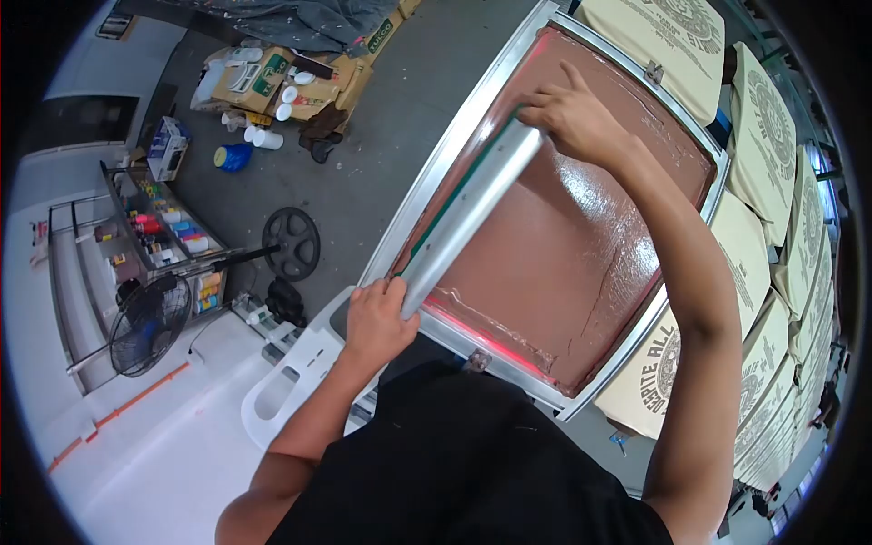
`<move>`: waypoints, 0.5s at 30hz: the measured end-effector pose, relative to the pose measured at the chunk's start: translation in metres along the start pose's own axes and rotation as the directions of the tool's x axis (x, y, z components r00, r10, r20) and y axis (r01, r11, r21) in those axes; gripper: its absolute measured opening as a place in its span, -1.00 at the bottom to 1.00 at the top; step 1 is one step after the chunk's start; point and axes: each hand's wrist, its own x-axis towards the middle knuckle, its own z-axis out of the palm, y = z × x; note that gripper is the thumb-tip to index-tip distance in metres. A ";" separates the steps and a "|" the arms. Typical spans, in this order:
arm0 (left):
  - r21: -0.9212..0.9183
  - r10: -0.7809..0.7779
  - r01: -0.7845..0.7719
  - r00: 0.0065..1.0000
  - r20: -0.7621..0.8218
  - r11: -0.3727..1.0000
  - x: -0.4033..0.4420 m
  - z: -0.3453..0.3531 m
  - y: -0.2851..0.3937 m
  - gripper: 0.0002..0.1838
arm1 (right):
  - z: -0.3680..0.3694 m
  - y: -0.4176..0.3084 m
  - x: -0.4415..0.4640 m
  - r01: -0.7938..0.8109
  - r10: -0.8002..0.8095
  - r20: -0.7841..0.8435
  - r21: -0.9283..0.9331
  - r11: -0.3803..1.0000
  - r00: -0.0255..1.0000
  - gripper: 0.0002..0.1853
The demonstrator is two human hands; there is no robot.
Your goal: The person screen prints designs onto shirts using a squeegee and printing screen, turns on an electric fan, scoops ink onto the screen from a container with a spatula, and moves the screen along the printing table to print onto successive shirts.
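Observation:
A large metal-framed screen [436,123] lies in front of me, its inside coated with brown, glossy ink [518,263]. Across its left side runs a long silver squeegee [472,213] with a green blade edge. My left hand [377,320] is closed round the squeegee's near end, over the frame's lower left corner. At the far end, my right hand [568,113] grips the bar with thumb and some fingers, while one finger points away. The blade's contact with the ink is partly hidden by the bar.
Cream printed fabric pieces [765,145] line the right side. A white plastic stool [295,372] stands at lower left. Farther left are a black fan [150,325], a shelf with bottles [168,222], a blue container [234,158] and flattened cardboard [350,91] on the floor.

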 end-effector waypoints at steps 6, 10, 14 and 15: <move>-0.137 -0.090 0.087 0.996 -0.019 0.987 0.000 0.010 0.018 -0.65 | 0.012 0.005 0.019 0.035 -0.035 -0.068 0.004 0.999 0.997 -0.63; -0.238 -0.054 0.071 0.995 0.078 0.969 0.001 0.013 0.051 -0.68 | -0.014 0.014 -0.007 -0.055 0.053 0.151 0.007 0.998 0.987 -0.62; -0.303 0.116 -0.106 0.993 0.013 0.947 0.035 0.017 0.076 -0.72 | -0.050 0.036 -0.093 -0.291 0.292 0.300 -0.047 0.955 0.908 -0.54; -0.300 0.207 -0.214 0.977 -0.056 0.930 0.053 0.017 0.082 -0.73 | -0.056 0.042 -0.122 -0.411 0.408 0.279 -0.050 0.910 0.869 -0.52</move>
